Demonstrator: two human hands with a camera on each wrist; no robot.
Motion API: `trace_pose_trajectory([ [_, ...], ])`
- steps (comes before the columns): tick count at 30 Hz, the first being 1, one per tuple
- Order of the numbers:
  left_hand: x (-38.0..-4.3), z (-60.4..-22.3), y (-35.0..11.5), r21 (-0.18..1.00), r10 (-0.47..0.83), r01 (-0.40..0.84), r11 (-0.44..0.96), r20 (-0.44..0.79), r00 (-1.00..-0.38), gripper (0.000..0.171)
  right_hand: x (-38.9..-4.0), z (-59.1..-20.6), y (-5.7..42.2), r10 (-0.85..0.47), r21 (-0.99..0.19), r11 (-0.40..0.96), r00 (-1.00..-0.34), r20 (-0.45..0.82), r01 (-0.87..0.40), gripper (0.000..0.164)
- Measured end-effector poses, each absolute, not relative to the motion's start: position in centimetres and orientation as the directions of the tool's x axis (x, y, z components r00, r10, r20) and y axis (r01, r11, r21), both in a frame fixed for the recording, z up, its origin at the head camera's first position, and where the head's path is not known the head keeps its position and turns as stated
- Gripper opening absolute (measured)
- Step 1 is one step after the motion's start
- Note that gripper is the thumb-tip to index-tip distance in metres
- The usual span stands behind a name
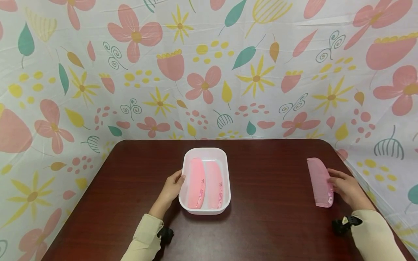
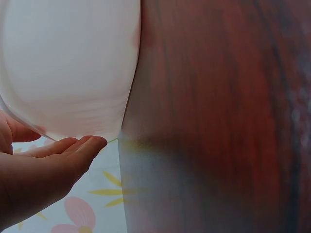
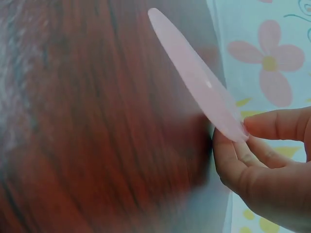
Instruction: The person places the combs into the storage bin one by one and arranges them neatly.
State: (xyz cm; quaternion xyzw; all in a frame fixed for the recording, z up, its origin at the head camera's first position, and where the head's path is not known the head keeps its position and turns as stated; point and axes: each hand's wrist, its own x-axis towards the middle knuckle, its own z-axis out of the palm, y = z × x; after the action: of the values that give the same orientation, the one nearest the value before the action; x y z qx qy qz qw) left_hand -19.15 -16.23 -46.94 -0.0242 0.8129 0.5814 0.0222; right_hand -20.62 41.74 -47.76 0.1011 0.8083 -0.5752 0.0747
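A white plastic box (image 1: 227, 181) stands at the table's middle, its left rim held between the thumb and fingers of my left hand (image 1: 172, 185). Inside lie two pink comb-shaped pieces side by side, a brighter one (image 1: 196, 183) and a paler one (image 1: 213, 181), both with small printed marks. On the right, my right hand (image 1: 347, 186) pinches a pink comb (image 1: 319, 181) by its curved back, the teeth facing left. The right wrist view shows the comb (image 3: 197, 77) edge-on, tilted, with thumb and fingers on its back edge. In the left wrist view the box's outer side (image 2: 73, 58) hides its contents.
A dark brown wooden table (image 1: 267, 224) lies under both hands. Floral cloth (image 1: 209, 47) hangs behind it and along both sides. Black bands (image 1: 345, 224) sit on both wrists, below light sleeves.
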Motion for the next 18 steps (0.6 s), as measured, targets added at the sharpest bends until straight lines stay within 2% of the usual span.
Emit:
trace_pose_trajectory([
  [5, -19.2, -47.0, -16.2, 0.945, -0.010, -0.063, 0.322, -0.063, -0.998, 0.042, -20.6, -47.9, 41.8, 0.036, -0.952, 0.148, -0.964, -0.265, 0.267, 0.046],
  [10, -19.3, -47.0, -16.2, 0.946, -0.007, -0.062, 0.318, -0.063, -0.998, 0.042, -20.7, -47.7, 41.0, 0.005, -0.967, 0.067, -0.969, -0.245, 0.245, 0.029],
  [13, -19.2, -47.0, -16.2, 0.946, -0.003, -0.062, 0.319, -0.064, -0.998, 0.042, -20.8, -47.4, 40.2, -0.006, -0.975, 0.023, -0.975, -0.223, 0.223, 0.028],
  [18, -19.2, -46.9, -16.3, 0.944, -0.002, -0.062, 0.323, -0.065, -0.998, 0.042, -20.8, -47.0, 38.9, -0.047, -0.987, -0.053, -0.988, -0.150, 0.152, 0.036],
])
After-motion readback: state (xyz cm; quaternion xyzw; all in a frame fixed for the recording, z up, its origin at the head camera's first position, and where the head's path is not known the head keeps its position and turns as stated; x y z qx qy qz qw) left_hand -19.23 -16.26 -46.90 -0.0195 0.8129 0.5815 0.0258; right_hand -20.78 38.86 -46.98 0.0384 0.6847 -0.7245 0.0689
